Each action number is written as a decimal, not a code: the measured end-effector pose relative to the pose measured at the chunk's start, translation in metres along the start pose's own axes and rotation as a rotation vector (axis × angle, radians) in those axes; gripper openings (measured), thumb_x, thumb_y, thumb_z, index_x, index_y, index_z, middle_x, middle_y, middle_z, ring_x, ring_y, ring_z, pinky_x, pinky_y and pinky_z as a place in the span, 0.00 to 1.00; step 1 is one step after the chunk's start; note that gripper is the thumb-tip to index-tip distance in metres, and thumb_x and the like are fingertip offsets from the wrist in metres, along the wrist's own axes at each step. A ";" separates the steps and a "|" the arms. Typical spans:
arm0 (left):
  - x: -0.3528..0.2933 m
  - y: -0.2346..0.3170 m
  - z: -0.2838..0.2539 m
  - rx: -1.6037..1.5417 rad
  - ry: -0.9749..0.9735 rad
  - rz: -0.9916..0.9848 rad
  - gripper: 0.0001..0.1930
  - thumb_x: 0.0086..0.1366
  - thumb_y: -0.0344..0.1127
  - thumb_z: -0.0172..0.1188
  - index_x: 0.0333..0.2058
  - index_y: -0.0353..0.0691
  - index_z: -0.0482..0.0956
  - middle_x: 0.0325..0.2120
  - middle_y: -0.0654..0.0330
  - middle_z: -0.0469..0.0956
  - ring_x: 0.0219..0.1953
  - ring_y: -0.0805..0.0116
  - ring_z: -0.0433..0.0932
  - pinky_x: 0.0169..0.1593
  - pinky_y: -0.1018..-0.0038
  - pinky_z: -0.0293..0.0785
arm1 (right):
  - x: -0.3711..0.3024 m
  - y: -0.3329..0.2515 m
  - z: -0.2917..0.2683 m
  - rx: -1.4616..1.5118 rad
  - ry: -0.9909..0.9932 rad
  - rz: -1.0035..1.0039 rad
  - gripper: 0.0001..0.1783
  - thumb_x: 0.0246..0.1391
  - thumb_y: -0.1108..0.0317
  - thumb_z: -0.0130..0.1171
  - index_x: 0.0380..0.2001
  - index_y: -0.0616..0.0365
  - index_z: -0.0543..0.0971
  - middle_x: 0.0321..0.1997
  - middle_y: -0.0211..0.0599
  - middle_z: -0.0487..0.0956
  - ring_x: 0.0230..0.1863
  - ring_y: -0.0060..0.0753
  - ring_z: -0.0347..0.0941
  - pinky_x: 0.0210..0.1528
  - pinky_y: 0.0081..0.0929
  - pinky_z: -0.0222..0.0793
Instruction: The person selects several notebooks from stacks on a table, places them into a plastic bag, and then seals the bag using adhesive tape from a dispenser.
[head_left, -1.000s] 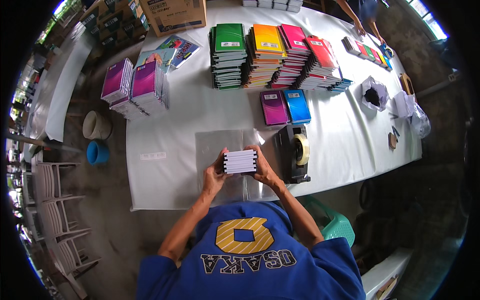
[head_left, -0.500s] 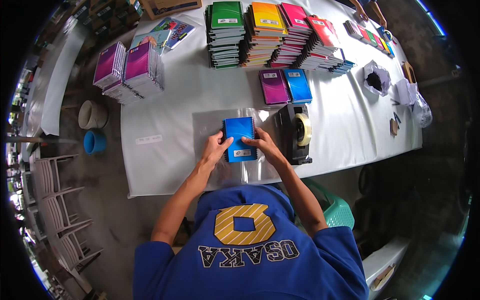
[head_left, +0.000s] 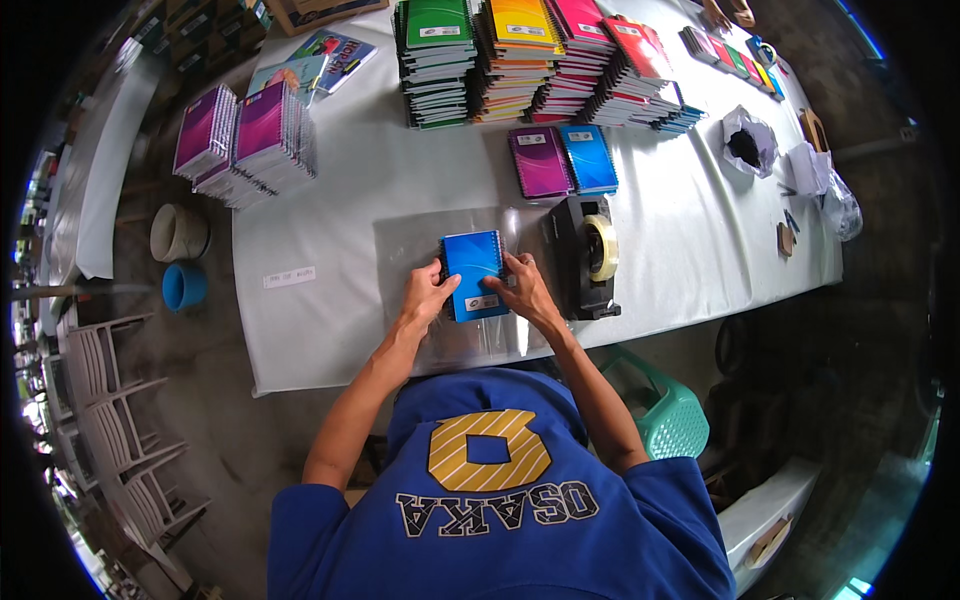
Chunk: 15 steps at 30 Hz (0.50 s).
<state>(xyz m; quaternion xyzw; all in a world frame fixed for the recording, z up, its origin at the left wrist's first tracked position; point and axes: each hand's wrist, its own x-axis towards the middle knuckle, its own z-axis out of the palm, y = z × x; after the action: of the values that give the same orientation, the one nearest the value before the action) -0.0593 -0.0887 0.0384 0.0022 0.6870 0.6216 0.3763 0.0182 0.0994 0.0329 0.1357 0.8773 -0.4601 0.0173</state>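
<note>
A blue spiral notebook (head_left: 473, 262) with a small white label lies over a clear plastic sheet (head_left: 400, 240) in front of me. My left hand (head_left: 429, 293) grips its left edge, thumb on the cover. On the opposite edge, by the wire binding, my right hand (head_left: 524, 287) holds it with the thumb on the cover too. Just right of the sheet stands a black tape dispenser (head_left: 575, 255) with a roll of clear tape (head_left: 602, 247). Beyond it lie a purple notebook (head_left: 541, 162) and another blue notebook (head_left: 590, 160), side by side.
Stacks of green (head_left: 437, 65), yellow (head_left: 516, 65) and red notebooks (head_left: 637, 50) line the far side. Shrink-looking purple notebook stacks (head_left: 270, 130) stand at left, near picture books (head_left: 330, 62). A label strip (head_left: 289, 278) lies left. Another person's hand (head_left: 740, 12) shows far right.
The view has shifted slightly, so the table's things sit a little higher and further left. Both hands still hold the blue notebook, which has barely moved.
</note>
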 end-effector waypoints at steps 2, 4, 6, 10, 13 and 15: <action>-0.001 0.002 0.000 0.008 -0.003 -0.027 0.20 0.66 0.28 0.57 0.55 0.29 0.68 0.41 0.55 0.80 0.39 0.76 0.77 0.38 0.78 0.73 | -0.001 0.000 0.002 0.001 0.006 -0.004 0.30 0.50 0.53 0.66 0.48 0.65 0.74 0.43 0.60 0.71 0.43 0.56 0.73 0.47 0.44 0.69; -0.002 0.003 -0.001 0.024 -0.004 -0.026 0.21 0.66 0.29 0.58 0.56 0.30 0.67 0.41 0.57 0.80 0.39 0.76 0.77 0.37 0.78 0.73 | -0.001 0.000 0.002 0.001 0.012 -0.007 0.30 0.49 0.53 0.66 0.48 0.65 0.74 0.43 0.60 0.70 0.43 0.56 0.73 0.47 0.44 0.69; -0.005 0.007 0.002 0.041 0.017 -0.065 0.22 0.66 0.30 0.58 0.57 0.30 0.67 0.41 0.58 0.80 0.39 0.75 0.77 0.37 0.77 0.73 | -0.001 -0.001 0.001 0.012 -0.002 -0.011 0.28 0.51 0.55 0.65 0.49 0.65 0.73 0.44 0.60 0.70 0.43 0.56 0.72 0.46 0.44 0.69; -0.012 0.014 0.006 0.034 0.143 -0.177 0.24 0.66 0.32 0.58 0.59 0.32 0.66 0.40 0.60 0.81 0.37 0.74 0.77 0.38 0.72 0.73 | -0.020 0.015 0.005 0.132 0.151 -0.001 0.23 0.56 0.60 0.61 0.50 0.63 0.73 0.43 0.59 0.70 0.43 0.58 0.72 0.44 0.45 0.70; -0.011 -0.025 -0.022 0.366 0.293 0.357 0.26 0.66 0.33 0.57 0.61 0.34 0.65 0.48 0.55 0.78 0.49 0.64 0.77 0.50 0.62 0.71 | -0.052 0.010 0.001 -0.392 0.356 0.090 0.21 0.57 0.65 0.58 0.51 0.65 0.72 0.46 0.57 0.69 0.44 0.57 0.71 0.42 0.46 0.71; -0.008 -0.043 -0.033 0.757 0.344 0.556 0.26 0.65 0.34 0.57 0.61 0.36 0.65 0.54 0.56 0.73 0.58 0.58 0.68 0.57 0.57 0.65 | -0.062 0.024 0.006 -0.590 0.374 0.139 0.24 0.55 0.66 0.58 0.52 0.68 0.71 0.49 0.55 0.68 0.45 0.55 0.71 0.40 0.47 0.71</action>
<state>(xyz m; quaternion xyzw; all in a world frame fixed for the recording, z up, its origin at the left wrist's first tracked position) -0.0510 -0.1305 0.0035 0.2189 0.8899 0.3970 0.0504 0.0837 0.0936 0.0199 0.2663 0.9490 -0.1516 -0.0739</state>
